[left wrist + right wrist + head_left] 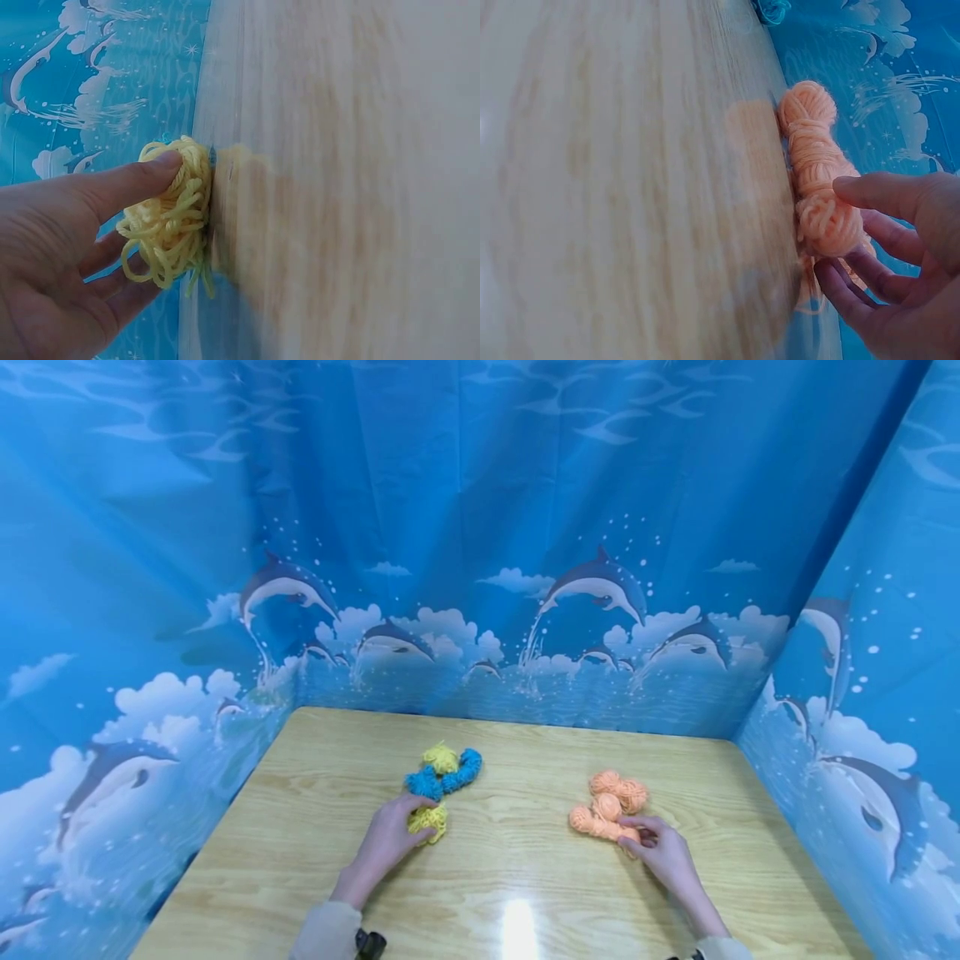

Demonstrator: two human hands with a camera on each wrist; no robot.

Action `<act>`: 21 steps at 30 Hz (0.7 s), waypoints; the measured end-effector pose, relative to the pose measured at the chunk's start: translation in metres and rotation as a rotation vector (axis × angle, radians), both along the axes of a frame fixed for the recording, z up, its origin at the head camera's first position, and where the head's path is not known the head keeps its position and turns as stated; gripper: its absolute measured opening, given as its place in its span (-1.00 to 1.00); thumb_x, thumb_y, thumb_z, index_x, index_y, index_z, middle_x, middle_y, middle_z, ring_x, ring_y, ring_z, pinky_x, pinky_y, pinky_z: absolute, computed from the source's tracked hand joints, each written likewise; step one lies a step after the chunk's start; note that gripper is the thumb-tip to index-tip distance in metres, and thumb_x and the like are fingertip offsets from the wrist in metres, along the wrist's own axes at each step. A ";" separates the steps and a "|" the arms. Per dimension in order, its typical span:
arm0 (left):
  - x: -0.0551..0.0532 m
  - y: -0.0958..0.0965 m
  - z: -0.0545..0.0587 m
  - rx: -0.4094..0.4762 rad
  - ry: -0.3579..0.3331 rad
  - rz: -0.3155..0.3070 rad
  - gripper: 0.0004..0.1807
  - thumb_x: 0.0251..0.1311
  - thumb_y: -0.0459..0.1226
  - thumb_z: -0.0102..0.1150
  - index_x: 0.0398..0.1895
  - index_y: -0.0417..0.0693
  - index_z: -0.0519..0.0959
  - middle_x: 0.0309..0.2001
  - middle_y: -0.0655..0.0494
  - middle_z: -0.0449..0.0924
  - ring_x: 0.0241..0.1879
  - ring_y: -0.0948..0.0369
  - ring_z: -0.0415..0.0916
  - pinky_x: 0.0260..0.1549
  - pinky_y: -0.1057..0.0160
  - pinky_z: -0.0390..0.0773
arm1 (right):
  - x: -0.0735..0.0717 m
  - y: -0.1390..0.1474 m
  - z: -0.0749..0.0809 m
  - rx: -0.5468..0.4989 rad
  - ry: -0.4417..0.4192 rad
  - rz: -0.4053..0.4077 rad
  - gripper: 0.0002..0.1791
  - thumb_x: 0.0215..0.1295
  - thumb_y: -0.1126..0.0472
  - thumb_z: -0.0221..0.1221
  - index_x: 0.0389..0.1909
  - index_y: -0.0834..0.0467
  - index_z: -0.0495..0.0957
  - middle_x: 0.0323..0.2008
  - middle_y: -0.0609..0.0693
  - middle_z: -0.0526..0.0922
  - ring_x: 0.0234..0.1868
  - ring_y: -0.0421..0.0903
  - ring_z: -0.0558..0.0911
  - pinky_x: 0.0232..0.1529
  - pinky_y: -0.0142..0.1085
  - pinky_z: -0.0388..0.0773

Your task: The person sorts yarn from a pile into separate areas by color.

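Note:
My left hand (390, 835) pinches a loopy bundle of yellow yarn (172, 217) on the table, thumb on its near side and fingers behind it. Just beyond it lie a twisted skein of blue yarn (424, 783) and a second yellow bundle (440, 757). On the right, my right hand (664, 853) holds one end of a peach yarn skein (814, 154) between thumb and fingers. More peach yarn (620, 788) is grouped directly behind that skein. The fingers' contact on the skein's far side is partly hidden.
The wood-grain table (517, 852) has a bright glare spot near its front. A blue curtain (465, 527) printed with dolphins stands along the table's back and sides. A wide stretch of tabletop separates the two yarn groups.

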State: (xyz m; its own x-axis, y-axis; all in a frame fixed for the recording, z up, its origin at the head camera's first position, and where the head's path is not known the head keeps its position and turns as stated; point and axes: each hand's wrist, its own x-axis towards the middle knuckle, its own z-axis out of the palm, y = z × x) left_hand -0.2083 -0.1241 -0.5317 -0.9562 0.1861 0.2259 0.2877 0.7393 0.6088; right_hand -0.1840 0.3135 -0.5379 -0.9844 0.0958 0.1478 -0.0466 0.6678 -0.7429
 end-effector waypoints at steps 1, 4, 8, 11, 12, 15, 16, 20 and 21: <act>0.000 0.000 0.000 0.000 -0.002 0.001 -0.58 -0.03 -0.30 0.56 -0.03 -0.08 0.70 0.00 -0.04 0.71 0.08 -0.08 0.61 0.13 -0.13 0.57 | 0.000 0.000 0.000 -0.001 0.003 -0.001 -0.68 0.15 0.31 0.46 -0.06 0.25 0.73 -0.06 0.20 0.67 -0.16 -0.08 0.65 -0.14 -0.43 0.67; 0.000 0.000 0.000 -0.001 -0.007 0.004 -0.58 -0.01 -0.30 0.55 -0.02 -0.07 0.70 0.00 -0.04 0.70 0.08 -0.07 0.61 0.13 -0.13 0.57 | -0.001 0.001 -0.001 -0.007 0.000 0.003 -0.68 0.16 0.32 0.44 -0.04 0.24 0.72 -0.06 0.19 0.66 -0.17 -0.15 0.63 -0.14 -0.47 0.65; 0.001 0.000 0.001 0.009 -0.013 0.005 -0.58 0.03 -0.28 0.54 0.01 -0.06 0.69 0.03 -0.02 0.70 0.10 -0.06 0.60 0.15 -0.11 0.57 | -0.001 0.002 -0.002 -0.013 -0.011 0.003 -0.68 0.17 0.33 0.43 -0.03 0.24 0.72 -0.06 0.19 0.66 -0.16 -0.16 0.63 -0.14 -0.50 0.64; 0.001 0.002 0.002 0.017 -0.003 -0.003 -0.57 0.05 -0.27 0.53 0.03 -0.06 0.68 0.04 0.00 0.70 0.10 -0.05 0.60 0.14 -0.10 0.58 | -0.001 0.002 -0.002 -0.015 -0.015 0.001 -0.68 0.17 0.33 0.43 -0.03 0.24 0.72 -0.05 0.20 0.66 -0.14 -0.11 0.64 -0.13 -0.49 0.64; 0.001 0.002 0.002 0.021 -0.001 -0.005 -0.56 0.05 -0.26 0.53 0.04 -0.06 0.68 0.04 0.01 0.70 0.10 -0.04 0.60 0.14 -0.09 0.58 | -0.001 0.002 -0.002 -0.016 -0.018 0.000 -0.68 0.17 0.33 0.43 -0.02 0.24 0.72 -0.04 0.20 0.66 -0.14 -0.10 0.64 -0.12 -0.49 0.64; 0.000 0.005 0.004 0.024 0.017 -0.016 -0.55 0.06 -0.25 0.52 0.06 -0.07 0.67 0.05 0.01 0.69 0.09 -0.02 0.61 0.11 -0.07 0.61 | 0.000 0.002 -0.001 -0.018 -0.025 -0.004 -0.67 0.18 0.32 0.43 -0.02 0.24 0.71 -0.03 0.21 0.66 -0.12 -0.09 0.65 -0.11 -0.48 0.64; 0.000 0.006 0.005 0.031 0.014 -0.017 -0.55 0.06 -0.25 0.52 0.07 -0.06 0.67 0.05 0.02 0.69 0.10 -0.01 0.61 0.11 -0.05 0.61 | 0.000 0.002 -0.001 -0.018 -0.025 -0.005 -0.67 0.17 0.32 0.43 -0.02 0.25 0.71 -0.02 0.21 0.66 -0.12 -0.08 0.65 -0.11 -0.48 0.65; -0.002 0.012 0.010 0.049 0.022 -0.030 -0.55 0.08 -0.23 0.51 0.08 -0.04 0.67 0.07 0.03 0.68 0.11 0.01 0.59 0.13 -0.04 0.60 | 0.002 0.001 -0.001 -0.018 -0.016 -0.002 -0.66 0.16 0.32 0.44 -0.02 0.26 0.71 -0.03 0.22 0.66 -0.12 -0.06 0.65 -0.10 -0.44 0.67; -0.002 0.014 0.012 0.054 0.025 -0.034 -0.56 0.09 -0.23 0.51 0.08 -0.04 0.67 0.08 0.03 0.68 0.12 0.01 0.59 0.14 -0.04 0.60 | 0.002 0.001 -0.001 -0.017 -0.010 -0.001 -0.66 0.16 0.33 0.44 -0.02 0.26 0.71 -0.04 0.22 0.66 -0.12 -0.05 0.65 -0.10 -0.43 0.67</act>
